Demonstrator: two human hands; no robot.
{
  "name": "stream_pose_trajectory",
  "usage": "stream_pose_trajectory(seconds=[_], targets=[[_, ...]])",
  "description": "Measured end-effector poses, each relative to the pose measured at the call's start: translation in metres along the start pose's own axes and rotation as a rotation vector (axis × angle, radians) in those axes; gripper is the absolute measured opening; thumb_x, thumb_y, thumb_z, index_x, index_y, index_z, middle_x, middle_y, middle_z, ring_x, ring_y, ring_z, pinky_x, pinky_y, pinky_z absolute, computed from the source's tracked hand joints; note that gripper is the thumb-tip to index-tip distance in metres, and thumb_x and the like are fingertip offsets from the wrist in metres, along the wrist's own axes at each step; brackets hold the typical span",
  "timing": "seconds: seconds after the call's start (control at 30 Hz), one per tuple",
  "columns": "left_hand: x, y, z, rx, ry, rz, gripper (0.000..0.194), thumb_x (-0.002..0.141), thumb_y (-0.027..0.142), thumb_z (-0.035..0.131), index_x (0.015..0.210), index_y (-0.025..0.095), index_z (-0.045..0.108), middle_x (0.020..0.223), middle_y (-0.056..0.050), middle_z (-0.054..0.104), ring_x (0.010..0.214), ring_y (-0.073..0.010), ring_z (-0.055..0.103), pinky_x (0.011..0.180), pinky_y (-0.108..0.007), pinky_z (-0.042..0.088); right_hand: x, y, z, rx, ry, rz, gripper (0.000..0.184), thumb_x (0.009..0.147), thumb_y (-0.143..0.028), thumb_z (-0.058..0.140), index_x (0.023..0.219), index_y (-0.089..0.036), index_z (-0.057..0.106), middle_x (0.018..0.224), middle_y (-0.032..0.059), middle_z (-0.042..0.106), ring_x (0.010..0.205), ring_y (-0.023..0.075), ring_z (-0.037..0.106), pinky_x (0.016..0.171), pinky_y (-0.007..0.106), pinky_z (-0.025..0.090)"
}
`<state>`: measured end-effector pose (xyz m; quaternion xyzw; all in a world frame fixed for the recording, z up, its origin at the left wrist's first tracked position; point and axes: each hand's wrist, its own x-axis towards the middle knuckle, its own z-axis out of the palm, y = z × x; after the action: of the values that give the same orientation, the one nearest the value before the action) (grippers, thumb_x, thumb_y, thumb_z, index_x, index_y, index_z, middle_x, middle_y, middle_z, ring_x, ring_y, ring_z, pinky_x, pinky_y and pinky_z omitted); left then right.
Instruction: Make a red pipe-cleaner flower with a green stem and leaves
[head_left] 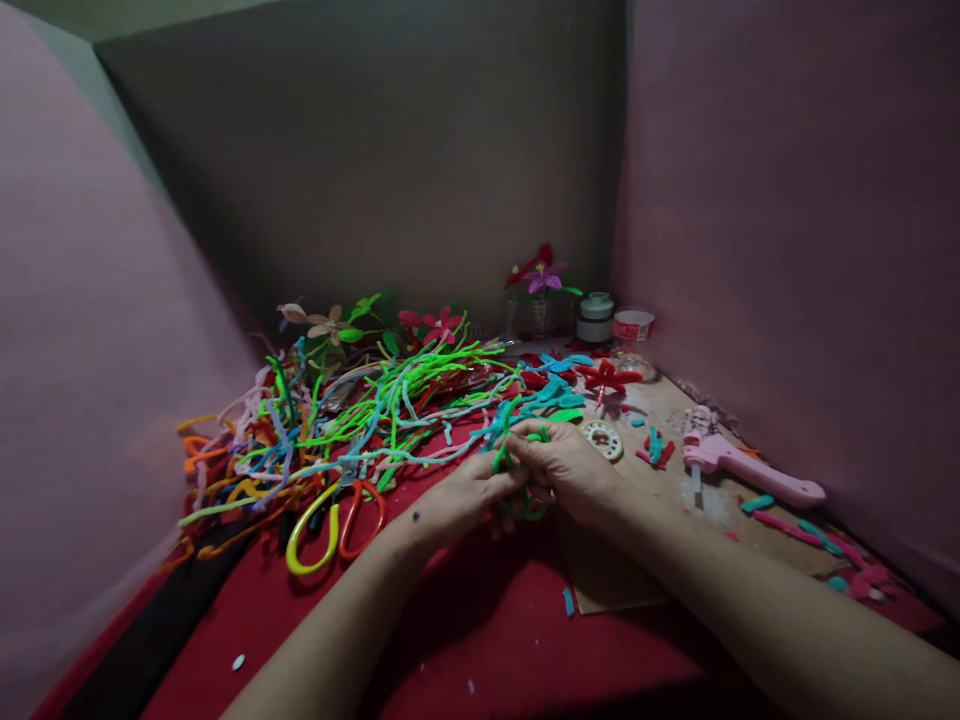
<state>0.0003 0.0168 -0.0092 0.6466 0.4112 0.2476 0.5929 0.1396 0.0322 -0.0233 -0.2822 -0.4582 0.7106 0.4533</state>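
My left hand (480, 490) and my right hand (566, 460) meet over the red cloth, fingers closed together on a green pipe cleaner (504, 450). Loops of the green pipe cleaner show above the fingers and below them; its full shape is hidden by my hands. Just beyond the hands lie blue pipe-cleaner petals (551, 390). Left of my left hand rest scissors (337, 520) with one yellow and one red handle loop. A small round dial-like disc (602, 440) sits beyond my right hand.
A tangled heap of colourful pipe cleaners (405, 400) spreads across the left and middle. On the right, a pink glue gun (750, 465) lies on a brown board (637, 540) among scraps. Pipe-cleaner flowers (541, 277), a lidded jar (595, 318) and a small cup (634, 325) stand at the back.
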Motion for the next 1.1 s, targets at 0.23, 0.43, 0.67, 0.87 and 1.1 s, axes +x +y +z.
stream_pose_trajectory(seconds=[0.23,0.43,0.67,0.87,1.1], targets=[[0.003,0.009,0.007,0.075,0.315,0.199,0.023,0.075,0.033,0.057,0.062,0.014,0.057,0.055,0.002,0.053,0.051,-0.0085,0.045,0.052,-0.02,0.036,0.003,0.004,-0.002,-0.047,0.113,-0.158,0.03,0.07,-0.042,0.064,0.063,-0.016,0.049,0.039,-0.0089,0.041,0.029,0.0044,0.036,0.03,0.015,0.032],[-0.001,0.008,0.004,0.147,0.585,0.271,0.024,0.077,0.031,0.054,0.06,0.015,0.056,0.055,0.003,0.051,0.054,-0.0096,0.044,0.056,-0.021,0.035,0.002,0.005,-0.001,-0.128,0.125,-0.171,0.025,0.072,-0.04,0.061,0.068,-0.017,0.051,0.039,-0.0098,0.038,0.031,0.0045,0.032,0.031,0.016,0.033],[-0.002,0.011,0.007,-0.055,0.736,0.332,0.013,0.072,0.028,0.063,0.076,0.017,0.068,0.072,0.001,0.063,0.076,-0.013,0.055,0.073,-0.022,0.04,-0.002,0.0,0.006,-0.195,0.048,-0.099,0.023,0.073,-0.037,0.06,0.068,-0.016,0.053,0.042,-0.0091,0.037,0.034,0.0043,0.031,0.034,0.018,0.039],[0.003,0.007,0.01,-0.256,0.625,0.316,0.017,0.073,0.028,0.062,0.082,0.016,0.071,0.076,-0.001,0.067,0.075,-0.0133,0.058,0.075,-0.024,0.042,-0.006,-0.002,0.008,-0.282,-0.012,-0.06,0.026,0.073,-0.038,0.059,0.064,-0.016,0.05,0.045,-0.0083,0.038,0.035,0.004,0.036,0.035,0.016,0.034],[0.001,0.009,0.013,-0.275,0.613,0.272,0.018,0.074,0.026,0.062,0.084,0.014,0.071,0.075,-0.003,0.068,0.069,-0.0117,0.057,0.07,-0.022,0.044,-0.004,0.004,0.004,-0.348,-0.047,-0.026,0.033,0.075,-0.042,0.056,0.059,-0.017,0.044,0.043,-0.007,0.04,0.034,0.0056,0.039,0.034,0.017,0.032]])
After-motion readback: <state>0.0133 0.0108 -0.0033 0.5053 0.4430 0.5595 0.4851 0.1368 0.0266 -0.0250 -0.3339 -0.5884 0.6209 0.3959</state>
